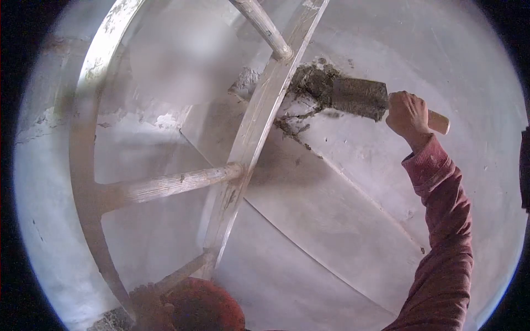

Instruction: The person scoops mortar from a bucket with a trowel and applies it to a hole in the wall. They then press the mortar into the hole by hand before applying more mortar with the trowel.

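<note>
My right hand [407, 115], in a dusty reddish sleeve, is closed around the wooden handle of a flat, rectangular-bladed trowel [361, 98]. The mortar-smeared blade lies against the wall, its far end over a rough patch of dark wet mortar [314, 83]. Cracks and crumbly mortar run down from that patch. At the lower left, a dim shape that looks like my left hand [148, 302] is beside a red, rounded container [204, 306] near the ladder's lower rung. Its fingers are too dark to make out.
A metal ladder [243, 149] with round rungs stands between me and the wall, left of the trowel. The pale wall [331, 220] has a ridge and a long seam running down to the right. Flaking plaster [165, 121] shows behind the ladder.
</note>
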### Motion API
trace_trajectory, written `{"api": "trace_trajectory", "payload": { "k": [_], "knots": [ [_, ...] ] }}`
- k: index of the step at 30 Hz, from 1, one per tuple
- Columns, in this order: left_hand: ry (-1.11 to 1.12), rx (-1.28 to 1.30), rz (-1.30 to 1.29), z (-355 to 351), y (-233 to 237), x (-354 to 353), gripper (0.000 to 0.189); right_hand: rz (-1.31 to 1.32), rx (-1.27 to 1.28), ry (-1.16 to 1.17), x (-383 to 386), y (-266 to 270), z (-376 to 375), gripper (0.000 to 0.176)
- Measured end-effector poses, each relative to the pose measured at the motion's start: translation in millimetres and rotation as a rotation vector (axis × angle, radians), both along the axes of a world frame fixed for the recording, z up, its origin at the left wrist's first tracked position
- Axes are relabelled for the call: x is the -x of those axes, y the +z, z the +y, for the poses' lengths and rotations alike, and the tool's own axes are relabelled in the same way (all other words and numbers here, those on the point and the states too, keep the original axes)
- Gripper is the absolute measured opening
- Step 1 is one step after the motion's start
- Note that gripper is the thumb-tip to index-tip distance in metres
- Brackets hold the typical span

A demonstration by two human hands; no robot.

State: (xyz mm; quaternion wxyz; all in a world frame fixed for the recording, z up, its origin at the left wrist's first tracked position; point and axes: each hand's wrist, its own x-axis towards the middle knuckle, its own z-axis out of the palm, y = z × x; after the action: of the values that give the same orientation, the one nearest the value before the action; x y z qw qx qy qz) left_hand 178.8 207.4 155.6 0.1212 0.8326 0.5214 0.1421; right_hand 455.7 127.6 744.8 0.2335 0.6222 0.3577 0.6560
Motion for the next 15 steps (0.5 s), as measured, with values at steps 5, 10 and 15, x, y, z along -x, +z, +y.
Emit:
{"api": "trace_trajectory", "payload": {
  "k": [5,10,15],
  "knots": [
    [0.009,0.006,-0.007,0.3,-1.2,-1.2,0.057,-0.036,-0.154,0.193,-23.7,9.1,-5.3,0.015],
    [0.009,0.003,-0.003,0.6,-1.7,-0.3,0.057,0.164,-0.085,0.115,1.1,-0.7,2.0,0.015],
    [0.014,0.019,0.008,7.2,2.8,-5.3,0.057,0.135,-0.075,0.088,-12.7,21.6,48.8,0.017]
  ]
}}
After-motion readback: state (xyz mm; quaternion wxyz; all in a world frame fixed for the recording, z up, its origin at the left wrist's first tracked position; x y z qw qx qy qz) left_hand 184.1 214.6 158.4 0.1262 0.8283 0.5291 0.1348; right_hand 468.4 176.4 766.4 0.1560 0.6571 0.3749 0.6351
